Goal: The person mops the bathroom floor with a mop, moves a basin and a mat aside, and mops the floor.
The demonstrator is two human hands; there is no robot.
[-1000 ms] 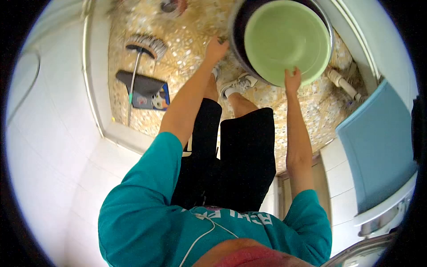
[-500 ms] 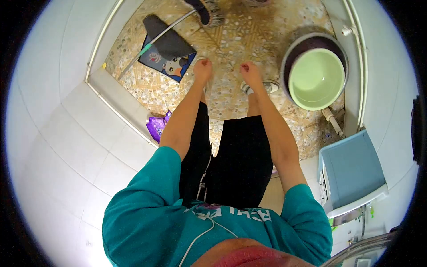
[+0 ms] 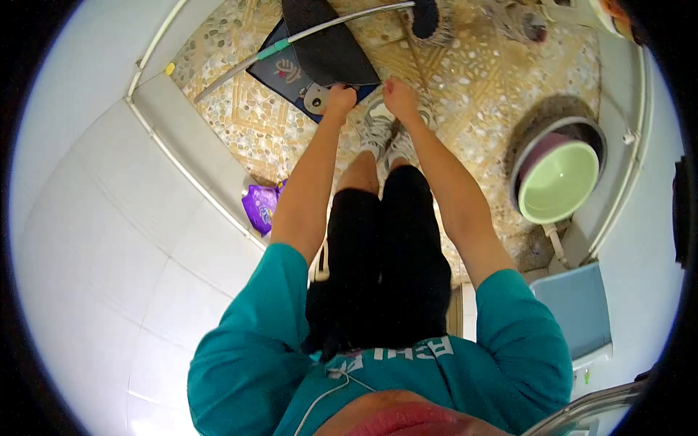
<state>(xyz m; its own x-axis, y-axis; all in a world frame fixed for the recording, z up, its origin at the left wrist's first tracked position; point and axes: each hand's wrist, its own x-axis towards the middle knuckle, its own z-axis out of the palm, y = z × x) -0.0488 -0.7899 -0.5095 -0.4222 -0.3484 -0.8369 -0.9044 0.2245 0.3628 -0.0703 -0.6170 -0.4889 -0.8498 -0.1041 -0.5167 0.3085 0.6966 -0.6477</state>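
Observation:
My left hand (image 3: 340, 100) is closed, fingers curled, over the near edge of a dark blue floor mat (image 3: 291, 80) with a cartoon animal print. My right hand (image 3: 400, 98) is also closed, beside the mat's right corner. Whatever either hand holds, if anything, is hidden. A dark grey piece (image 3: 331, 54), apparently the mat's folded-over underside, covers part of the print. Across the mat lies a broom (image 3: 320, 27) with a metal pole, a green grip and a dark bristled head.
On the pebble-patterned floor at right, a pale green basin (image 3: 558, 182) sits in a larger dark basin (image 3: 518, 163). A purple packet (image 3: 259, 207) lies by the left wall. Below the basins is a blue-grey bin (image 3: 578, 305). White pipes run along both walls.
The view has shifted, and my feet are now close together beside the mat. My hands have come nearer each other and closer to the mat's right corner.

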